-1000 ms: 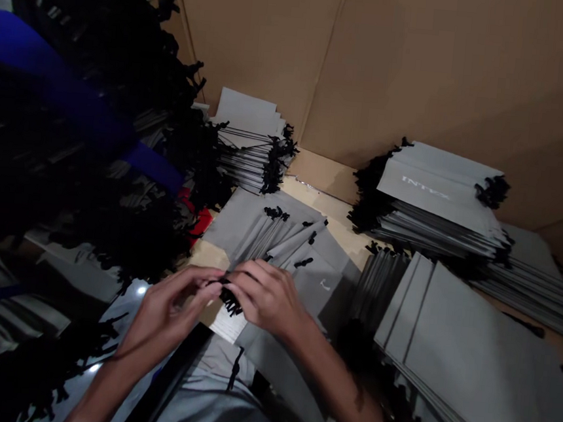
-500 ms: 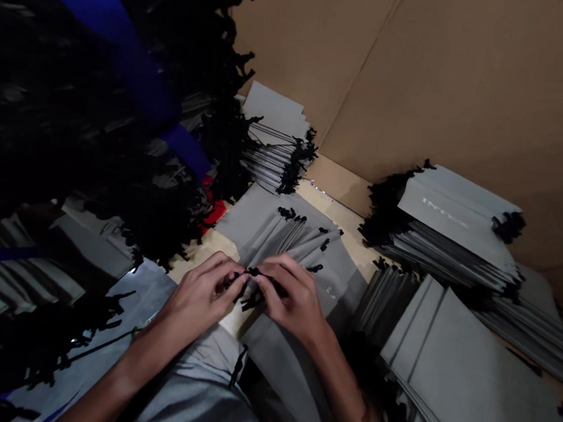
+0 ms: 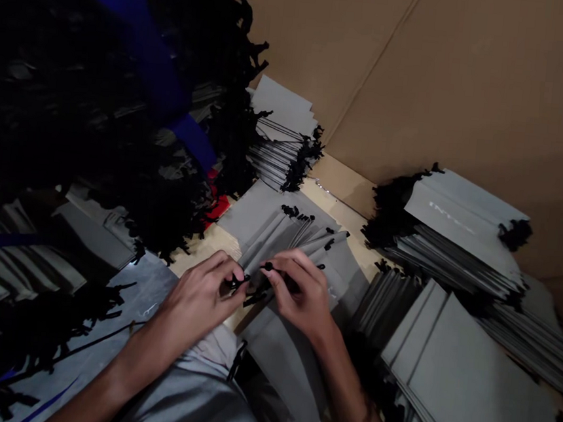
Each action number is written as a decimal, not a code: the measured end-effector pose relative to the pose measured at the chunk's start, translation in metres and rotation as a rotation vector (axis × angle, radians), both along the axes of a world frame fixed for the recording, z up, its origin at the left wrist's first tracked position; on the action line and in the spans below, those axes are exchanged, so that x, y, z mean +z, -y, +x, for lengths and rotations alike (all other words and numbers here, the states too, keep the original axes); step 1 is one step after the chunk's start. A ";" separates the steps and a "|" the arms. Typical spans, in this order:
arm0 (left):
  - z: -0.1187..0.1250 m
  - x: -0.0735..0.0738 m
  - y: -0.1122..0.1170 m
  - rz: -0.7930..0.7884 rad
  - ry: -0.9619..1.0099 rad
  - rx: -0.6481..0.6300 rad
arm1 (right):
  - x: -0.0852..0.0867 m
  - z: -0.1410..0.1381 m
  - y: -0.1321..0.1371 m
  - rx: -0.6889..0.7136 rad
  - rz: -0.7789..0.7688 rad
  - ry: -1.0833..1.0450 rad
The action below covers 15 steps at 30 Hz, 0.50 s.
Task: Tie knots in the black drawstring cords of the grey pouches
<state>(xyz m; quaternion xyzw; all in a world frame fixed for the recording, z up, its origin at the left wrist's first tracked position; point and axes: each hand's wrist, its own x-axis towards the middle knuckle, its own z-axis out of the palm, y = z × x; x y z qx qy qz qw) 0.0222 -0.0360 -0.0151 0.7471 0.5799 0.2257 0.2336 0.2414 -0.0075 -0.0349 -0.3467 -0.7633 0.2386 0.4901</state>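
Note:
My left hand [image 3: 203,289] and my right hand [image 3: 299,290] meet low in the middle of the view, fingertips pinching thin black drawstring cords [image 3: 250,288]. The cords lead from a fan of narrow grey fabric drawstring bags [image 3: 279,237], which lies on a wider grey bag just beyond my fingers. The cord ends between my fingers are partly hidden. Below my right wrist, another grey bag [image 3: 283,359] hangs over my lap.
Stacks of grey bags with black cord ends stand at the back [image 3: 282,145] and right [image 3: 457,233], with a larger one at lower right [image 3: 474,379]. A dark heap of black cords and a blue strap [image 3: 148,48] fills the left. A cardboard wall [image 3: 422,72] rises behind.
My hands have come closer over the bags, and the black cord bunch has shrunk to thin strands between my fingers. The whole scene has shifted slightly right as my head turned.

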 end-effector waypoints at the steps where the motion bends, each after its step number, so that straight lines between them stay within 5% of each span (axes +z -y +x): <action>1: 0.001 0.002 -0.001 0.000 0.032 -0.005 | 0.000 0.000 0.000 -0.001 0.000 -0.004; 6: 0.004 0.008 -0.004 -0.015 0.231 -0.002 | 0.000 0.003 0.000 -0.005 -0.005 -0.004; 15: -0.001 -0.008 0.003 -0.089 0.466 0.090 | -0.003 0.004 0.001 -0.021 -0.028 -0.003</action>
